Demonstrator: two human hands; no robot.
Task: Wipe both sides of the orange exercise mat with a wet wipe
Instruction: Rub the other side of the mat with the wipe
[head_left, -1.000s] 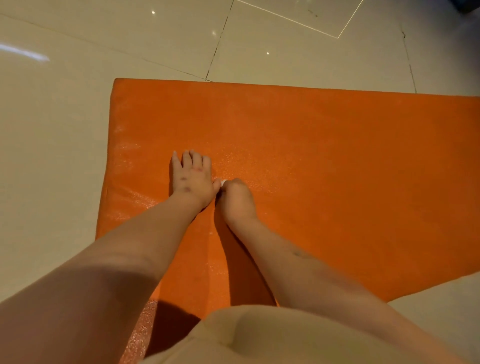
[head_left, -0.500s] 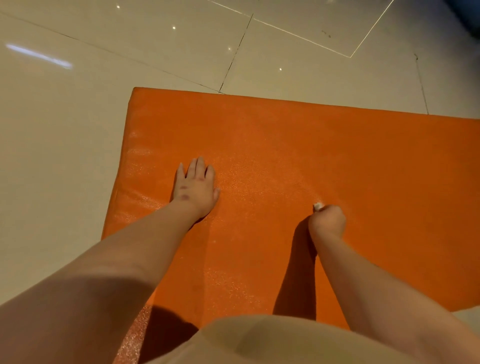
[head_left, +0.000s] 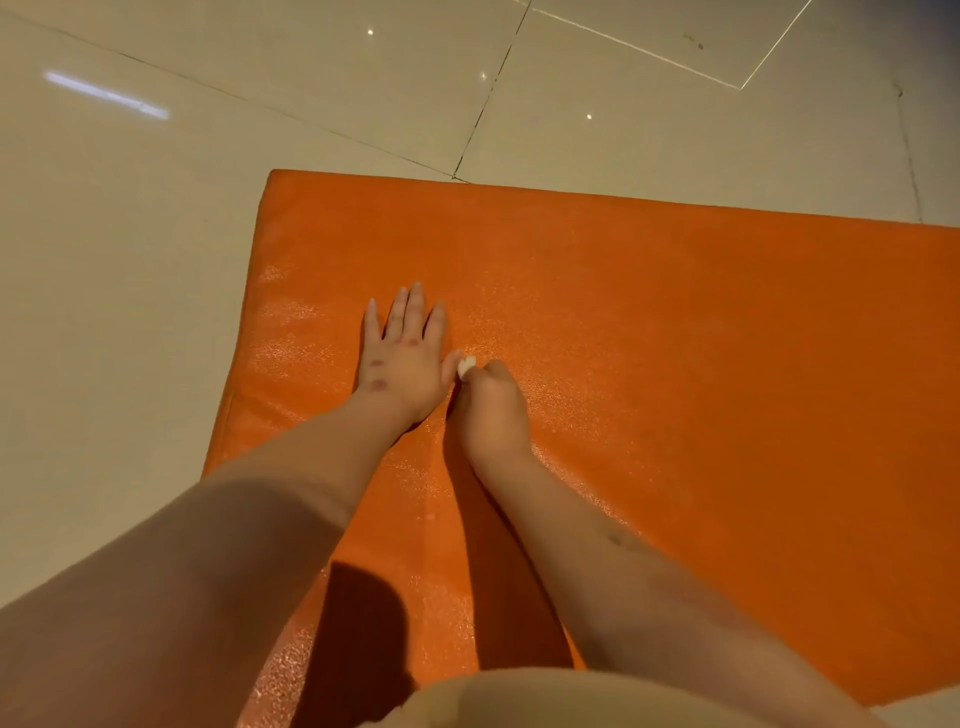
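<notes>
The orange exercise mat (head_left: 675, 332) lies flat on the tiled floor and fills the middle and right of the view. My left hand (head_left: 402, 358) presses palm down on it near its left end, fingers straight and spread. Right beside that hand's thumb, my right hand (head_left: 493, 410) is curled into a fist on the mat and grips a small balled white wet wipe (head_left: 465, 366), of which only a tip shows at the knuckles. The mat's surface glistens around both hands.
Glossy beige floor tiles (head_left: 130, 312) surround the mat on the left and at the back, with dark grout lines. My knee or lap in light cloth (head_left: 545, 699) fills the bottom edge over the mat's near side.
My right hand swept right across the mat with the wipe and has come back left, beside my left thumb. My left hand has stayed pressed on the mat.
</notes>
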